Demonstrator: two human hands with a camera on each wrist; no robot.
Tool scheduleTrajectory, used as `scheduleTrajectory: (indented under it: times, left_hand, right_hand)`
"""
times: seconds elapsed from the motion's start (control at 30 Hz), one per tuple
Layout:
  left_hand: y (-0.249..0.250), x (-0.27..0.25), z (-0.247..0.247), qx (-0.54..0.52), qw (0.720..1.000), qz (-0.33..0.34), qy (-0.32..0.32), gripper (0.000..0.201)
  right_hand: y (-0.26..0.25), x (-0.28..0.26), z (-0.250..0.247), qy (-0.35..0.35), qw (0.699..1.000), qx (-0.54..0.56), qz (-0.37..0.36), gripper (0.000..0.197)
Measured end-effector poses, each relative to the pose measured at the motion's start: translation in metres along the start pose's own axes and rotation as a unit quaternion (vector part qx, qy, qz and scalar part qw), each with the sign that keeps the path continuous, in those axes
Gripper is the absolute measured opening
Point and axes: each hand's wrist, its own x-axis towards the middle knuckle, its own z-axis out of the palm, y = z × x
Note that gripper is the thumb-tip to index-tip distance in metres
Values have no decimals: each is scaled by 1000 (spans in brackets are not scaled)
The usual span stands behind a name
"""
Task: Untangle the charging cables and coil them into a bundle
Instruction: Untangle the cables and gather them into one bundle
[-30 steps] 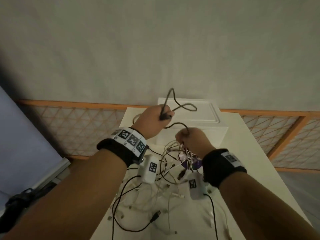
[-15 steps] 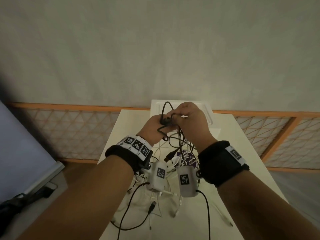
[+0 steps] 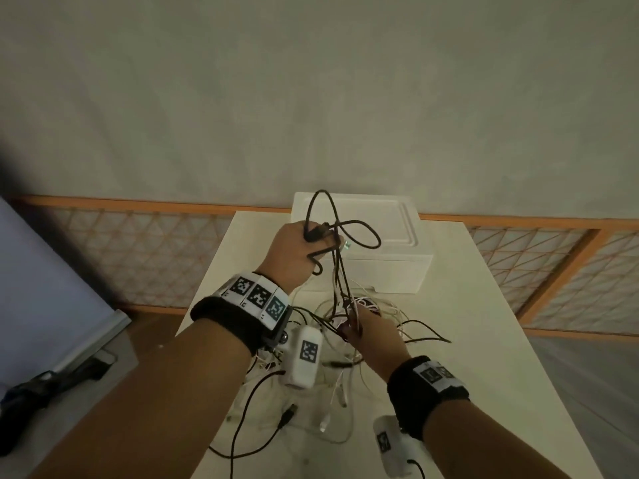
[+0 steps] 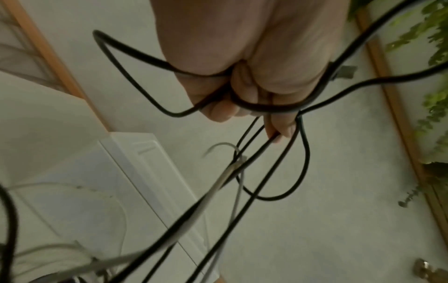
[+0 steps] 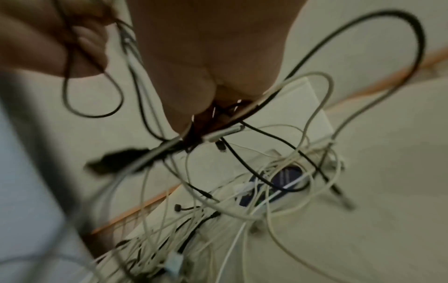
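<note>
The left hand (image 3: 294,252) is raised above the table (image 3: 484,340), its fingers (image 4: 244,90) curled tight round several loops of a black cable (image 3: 359,233). The loops stand up and out past the knuckles, and a metal plug tip (image 4: 344,71) pokes out beside the fist. In the left wrist view the black strands run down from under the fingers, with a pale cable (image 4: 218,183) caught among them.

The right hand (image 3: 375,335) is lower and nearer the body than the left, just above the tangled pile of cables (image 3: 332,382). The black strands coming down from the left hand end at it, and in the right wrist view its fingertips (image 5: 206,111) close on a cluster of black and white strands, so it pinches the tangle; exactly which strands it holds I cannot tell through the blur.

Below and around the right hand the pile spreads over the table: thin white cables looping over one another, black ones threaded through, a black USB plug (image 3: 288,416) lying loose on the near side beneath the left wrist. A dark round object (image 5: 288,176) lies under the tangle, beyond the right hand's fingers.

Past the left hand, at the far end of the table, sits a white box (image 3: 390,257) with a moulded lid.
</note>
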Motion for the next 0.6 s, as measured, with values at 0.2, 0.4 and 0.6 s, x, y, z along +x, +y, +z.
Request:
scheduleTrajectory:
  times: [0.2, 0.4, 0.6]
  left_hand:
    - [-14, -7, -6, 17, 998, -54, -21, 16]
    - [0, -5, -11, -105, 990, -74, 53, 14]
    - [26, -13, -10, -68, 997, 5, -24, 8]
  right_hand:
    - [20, 17, -41, 27, 996, 87, 5, 20]
    - [-25, 5, -74, 246, 950, 84, -170, 40]
    - [-79, -6, -84, 243, 925, 219, -194, 13]
